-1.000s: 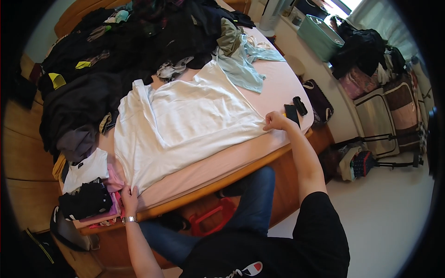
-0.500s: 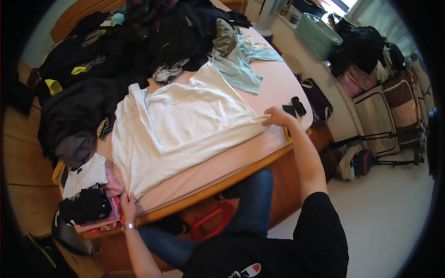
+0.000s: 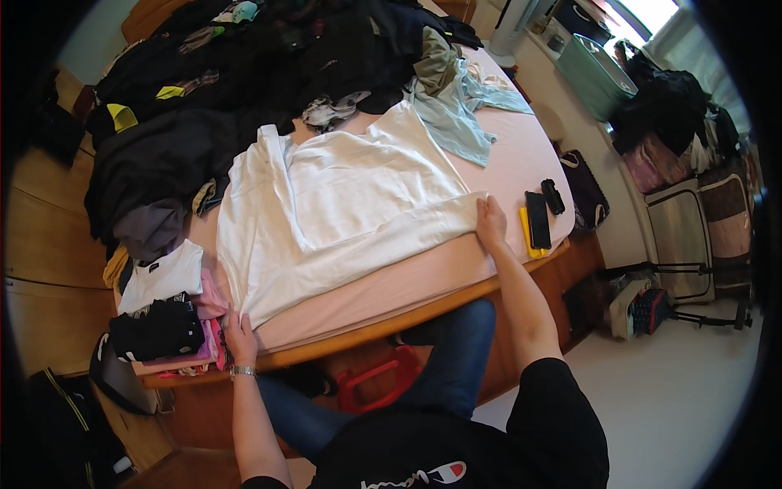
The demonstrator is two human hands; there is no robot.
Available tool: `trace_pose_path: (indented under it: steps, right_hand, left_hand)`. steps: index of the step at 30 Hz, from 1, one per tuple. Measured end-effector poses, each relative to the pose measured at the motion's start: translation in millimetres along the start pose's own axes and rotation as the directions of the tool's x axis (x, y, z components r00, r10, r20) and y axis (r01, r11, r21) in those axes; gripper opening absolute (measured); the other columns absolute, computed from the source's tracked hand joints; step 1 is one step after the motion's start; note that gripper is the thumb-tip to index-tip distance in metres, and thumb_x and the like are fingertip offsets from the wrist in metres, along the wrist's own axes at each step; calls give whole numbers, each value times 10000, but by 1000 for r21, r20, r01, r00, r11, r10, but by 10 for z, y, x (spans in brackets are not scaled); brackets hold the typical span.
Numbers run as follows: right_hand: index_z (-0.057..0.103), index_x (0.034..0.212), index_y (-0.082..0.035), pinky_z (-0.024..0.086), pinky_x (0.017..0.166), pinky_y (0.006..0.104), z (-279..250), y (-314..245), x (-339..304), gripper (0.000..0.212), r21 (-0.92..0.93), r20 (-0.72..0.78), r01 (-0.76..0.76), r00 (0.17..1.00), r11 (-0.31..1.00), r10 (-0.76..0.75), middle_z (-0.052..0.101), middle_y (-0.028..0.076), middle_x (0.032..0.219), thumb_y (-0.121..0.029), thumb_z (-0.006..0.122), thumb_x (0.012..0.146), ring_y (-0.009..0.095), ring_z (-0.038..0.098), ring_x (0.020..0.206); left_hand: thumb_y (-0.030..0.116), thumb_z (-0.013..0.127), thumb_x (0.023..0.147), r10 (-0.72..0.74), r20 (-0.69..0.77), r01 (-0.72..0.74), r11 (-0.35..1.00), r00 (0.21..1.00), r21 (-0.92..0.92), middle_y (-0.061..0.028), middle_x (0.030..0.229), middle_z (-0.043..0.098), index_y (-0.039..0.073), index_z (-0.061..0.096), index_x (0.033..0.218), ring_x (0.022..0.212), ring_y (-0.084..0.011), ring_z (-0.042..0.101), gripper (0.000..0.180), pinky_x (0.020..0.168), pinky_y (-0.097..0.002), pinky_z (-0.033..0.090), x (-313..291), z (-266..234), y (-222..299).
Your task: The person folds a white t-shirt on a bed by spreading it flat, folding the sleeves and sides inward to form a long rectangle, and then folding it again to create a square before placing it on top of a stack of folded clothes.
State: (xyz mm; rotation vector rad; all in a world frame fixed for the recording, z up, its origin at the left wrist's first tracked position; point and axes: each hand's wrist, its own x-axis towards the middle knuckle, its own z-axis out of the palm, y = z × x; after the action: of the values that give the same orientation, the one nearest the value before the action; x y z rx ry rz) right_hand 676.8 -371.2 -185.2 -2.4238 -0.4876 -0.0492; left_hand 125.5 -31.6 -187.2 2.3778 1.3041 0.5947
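Note:
A large white shirt (image 3: 366, 183) lies spread on the pink-sheeted bed (image 3: 383, 281), its near side forming a long band with creases. At the shirt's near left corner, my left hand (image 3: 241, 338) pinches the fabric, close to the bed's wooden edge. My right hand (image 3: 490, 224) grips the shirt's right end, with fingers closed round the cloth. Just left of my left hand is a stack of folded clothes, topped by a white T-shirt (image 3: 167, 277) and a black garment (image 3: 159, 332).
Dark clothes (image 3: 179, 155) are heaped over the far and left bed. A light blue garment (image 3: 456, 122) lies beyond the shirt. Right of my right hand are a black phone (image 3: 538, 220), a yellow item (image 3: 524, 230) and a black case (image 3: 553, 196). Under the bed's edge stands a red stool (image 3: 379, 379).
My right hand has turned, its fingers now pointing more upward along the shirt's end. The shirt's right end sits slightly farther in. The whole view has shifted, moving the scene rightward.

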Motion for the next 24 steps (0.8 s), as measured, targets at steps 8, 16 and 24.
trace_pose_path:
  steps: [8,16,24]
  right_hand:
    - [569,954,21,457,727,505,-425,438,-109,290,-64,58,88,995,994,-84,615,288,898,-267,554,983,477,581,873]
    - [575,978,-6,457,758,535,-376,104,-22,257,-209,39,64,998,976,-57,624,272,936,-254,508,996,485,583,891]
    - [576,1222,-34,377,1070,491,500,-1594,-1524,391,303,303,830,382,468,-873,557,197,1318,-204,639,875,376,496,1270]
  left_hand:
    - [222,599,940,39,119,-45,998,992,49,-264,817,608,13,587,892,797,-473,581,215,675,-521,445,-150,-243,-60]
    - [174,640,889,18,17,-21,981,1000,191,-205,883,632,36,608,972,856,-410,597,164,741,-482,468,-218,-263,108]
    - [142,594,875,596,250,-583,802,763,-130,-207,1313,554,15,564,1252,1279,-343,482,399,1089,-443,363,9,419,1457]
